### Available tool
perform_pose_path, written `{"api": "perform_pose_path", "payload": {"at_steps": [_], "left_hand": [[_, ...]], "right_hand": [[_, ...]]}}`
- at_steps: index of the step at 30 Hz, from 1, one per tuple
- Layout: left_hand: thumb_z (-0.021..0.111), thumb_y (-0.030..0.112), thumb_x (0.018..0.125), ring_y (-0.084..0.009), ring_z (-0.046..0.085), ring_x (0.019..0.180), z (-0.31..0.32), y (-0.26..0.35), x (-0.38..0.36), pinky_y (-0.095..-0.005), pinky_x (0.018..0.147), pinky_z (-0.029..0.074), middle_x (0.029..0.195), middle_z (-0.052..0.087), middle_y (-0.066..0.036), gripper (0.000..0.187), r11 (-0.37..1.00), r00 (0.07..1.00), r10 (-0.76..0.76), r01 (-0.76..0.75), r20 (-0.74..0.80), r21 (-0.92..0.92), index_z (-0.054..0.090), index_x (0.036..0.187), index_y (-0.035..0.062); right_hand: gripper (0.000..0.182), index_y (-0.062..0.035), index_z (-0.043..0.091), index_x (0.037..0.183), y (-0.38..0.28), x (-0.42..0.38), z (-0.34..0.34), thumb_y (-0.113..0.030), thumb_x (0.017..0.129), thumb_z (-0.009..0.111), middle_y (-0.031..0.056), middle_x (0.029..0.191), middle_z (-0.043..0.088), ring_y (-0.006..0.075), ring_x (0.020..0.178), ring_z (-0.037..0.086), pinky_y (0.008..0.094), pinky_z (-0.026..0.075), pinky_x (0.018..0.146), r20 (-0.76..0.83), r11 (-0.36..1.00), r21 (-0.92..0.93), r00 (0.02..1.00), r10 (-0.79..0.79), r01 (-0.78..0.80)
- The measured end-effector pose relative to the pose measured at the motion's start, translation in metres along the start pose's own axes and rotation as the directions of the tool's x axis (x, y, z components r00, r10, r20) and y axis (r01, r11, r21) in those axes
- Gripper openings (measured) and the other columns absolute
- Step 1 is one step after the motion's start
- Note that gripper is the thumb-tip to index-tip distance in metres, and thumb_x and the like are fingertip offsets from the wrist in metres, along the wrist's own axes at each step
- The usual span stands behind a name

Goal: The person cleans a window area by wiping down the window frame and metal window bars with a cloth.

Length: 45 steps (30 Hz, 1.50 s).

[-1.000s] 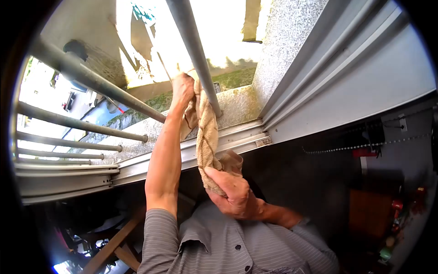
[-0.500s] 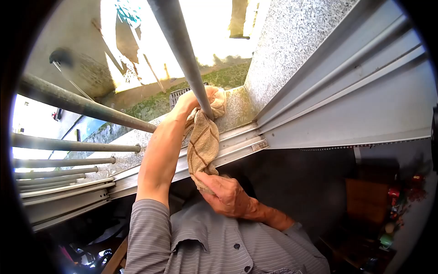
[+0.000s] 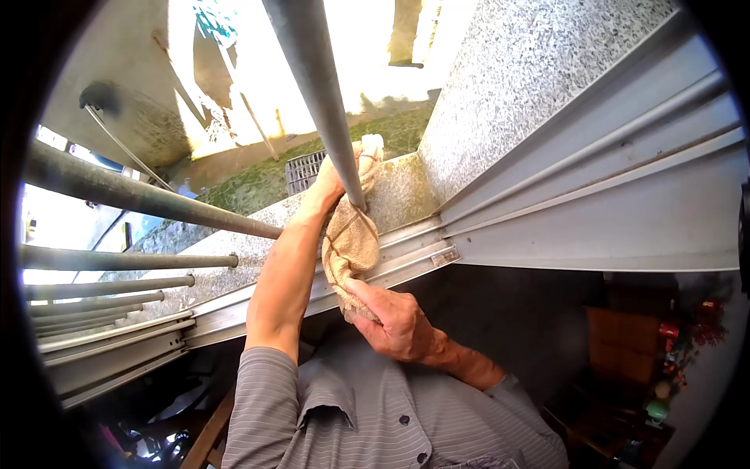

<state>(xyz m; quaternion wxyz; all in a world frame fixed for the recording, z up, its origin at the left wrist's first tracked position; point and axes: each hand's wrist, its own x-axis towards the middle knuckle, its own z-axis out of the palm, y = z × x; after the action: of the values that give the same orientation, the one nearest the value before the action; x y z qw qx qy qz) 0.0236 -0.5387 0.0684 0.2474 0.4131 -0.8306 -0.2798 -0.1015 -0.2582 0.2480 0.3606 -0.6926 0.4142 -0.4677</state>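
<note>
A tan rag [image 3: 351, 238] with darker stripes runs round the foot of a grey metal window bar [image 3: 316, 86]. Reaching outside past the bars, my left hand [image 3: 333, 181] grips the far end of the rag; the bar hides part of this hand. On the inner side, my right hand [image 3: 398, 324] is closed round the near end, with thumb and fingers pinching the bunched cloth. Between the two hands the rag hangs over the sill edge and the metal window track [image 3: 406, 262].
More round bars [image 3: 156, 187] stand in a row to the left. A speckled stone wall [image 3: 508, 94] and a grey sliding frame [image 3: 609, 187] rise on the right. Outside, a drain grate [image 3: 303, 172] lies by mossy ground. A brown chair back [image 3: 621, 340] is indoors.
My left hand has shifted slightly outward with the rag's far end, which now sticks up more beside the bar. My right hand has risen slightly, and the view has tilted a little.
</note>
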Motion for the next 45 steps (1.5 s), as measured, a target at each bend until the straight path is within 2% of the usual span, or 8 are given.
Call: {"api": "perform_pose_path", "payload": {"at_steps": [2,7,10,17,19,21,27,45], "left_hand": [[0.053,0.018,0.100,-0.0147,0.060,0.066,-0.023,0.049,0.010,-0.0286,0.060,0.051,0.081,0.062,-0.005,0.016,0.750,0.973,-0.124,0.220,0.194,-0.624,0.064,0.100,0.0058],[0.059,0.020,0.098,-0.0160,0.063,0.063,-0.014,0.081,0.028,-0.0308,0.059,0.050,0.082,0.073,-0.009,0.024,0.960,0.981,0.146,-0.110,0.124,-0.256,0.071,0.089,0.0010],[0.059,0.018,0.096,-0.0183,0.064,0.064,-0.015,0.070,0.034,-0.0332,0.060,0.050,0.075,0.071,-0.013,0.025,0.968,0.950,-0.125,0.181,0.287,-0.177,0.070,0.083,-0.0002],[0.053,0.023,0.099,-0.0181,0.061,0.058,-0.020,0.084,0.030,-0.0337,0.057,0.050,0.070,0.066,-0.008,0.027,0.831,0.992,0.047,0.026,0.117,-0.556,0.068,0.091,0.0023],[0.045,0.010,0.101,-0.0234,0.069,0.074,-0.018,0.093,0.047,-0.0378,0.068,0.056,0.087,0.071,-0.014,0.025,0.772,0.828,-0.190,0.458,0.527,-0.441,0.066,0.107,-0.0017],[0.046,0.009,0.098,-0.0313,0.070,0.079,0.001,0.095,0.049,-0.0430,0.074,0.056,0.093,0.070,-0.022,0.023,0.996,0.933,0.081,-0.083,0.349,-0.009,0.064,0.107,-0.0035],[0.058,0.010,0.083,-0.0416,0.068,0.089,-0.005,0.111,0.066,-0.0453,0.080,0.054,0.093,0.069,-0.027,0.027,0.996,0.914,0.008,0.028,0.407,-0.083,0.071,0.105,0.0007],[0.062,0.022,0.097,-0.0053,0.041,0.060,0.011,0.064,0.061,-0.0273,0.055,0.038,0.059,0.047,0.008,0.036,0.883,0.926,-0.217,0.321,0.309,-0.342,0.054,0.066,0.0048]], "right_hand": [[0.049,0.0058,0.053,0.130,0.000,0.000,-0.001,0.000,0.084,0.068,0.0233,0.106,0.067,0.0364,0.094,0.069,0.0392,0.056,0.079,0.000,1.000,0.005,1.000,0.027,-0.027],[0.049,0.0058,0.053,0.131,0.002,-0.002,-0.001,-0.001,0.084,0.067,0.0235,0.107,0.067,0.0365,0.095,0.069,0.0398,0.055,0.081,0.002,0.997,0.002,0.997,0.081,-0.081],[0.049,0.0066,0.053,0.130,0.003,0.001,0.000,0.001,0.084,0.069,0.0245,0.103,0.067,0.0364,0.091,0.069,0.0387,0.056,0.078,-0.017,0.997,-0.016,0.997,0.078,-0.078],[0.048,0.0061,0.053,0.131,0.003,0.002,0.005,-0.001,0.085,0.067,0.0243,0.107,0.066,0.0371,0.096,0.068,0.0397,0.055,0.082,-0.005,0.994,-0.047,0.995,0.101,-0.101],[0.049,0.0061,0.053,0.131,0.002,0.002,0.006,-0.001,0.085,0.067,0.0245,0.107,0.066,0.0373,0.095,0.069,0.0398,0.055,0.082,-0.014,0.994,-0.049,0.995,0.102,-0.102],[0.049,0.0061,0.053,0.131,0.001,-0.001,0.006,-0.001,0.084,0.067,0.0245,0.106,0.067,0.0375,0.095,0.069,0.0400,0.055,0.082,-0.028,0.992,-0.050,0.993,0.113,-0.114],[0.050,0.0059,0.053,0.130,0.004,0.000,0.012,0.001,0.083,0.069,0.0241,0.104,0.067,0.0369,0.092,0.069,0.0399,0.055,0.078,-0.057,0.986,-0.035,0.985,0.164,-0.166],[0.047,0.0040,0.053,0.130,0.008,0.008,0.013,-0.003,0.086,0.068,0.0239,0.100,0.068,0.0387,0.091,0.069,0.0398,0.055,0.077,-0.088,0.983,-0.041,0.981,0.174,-0.179]]}}
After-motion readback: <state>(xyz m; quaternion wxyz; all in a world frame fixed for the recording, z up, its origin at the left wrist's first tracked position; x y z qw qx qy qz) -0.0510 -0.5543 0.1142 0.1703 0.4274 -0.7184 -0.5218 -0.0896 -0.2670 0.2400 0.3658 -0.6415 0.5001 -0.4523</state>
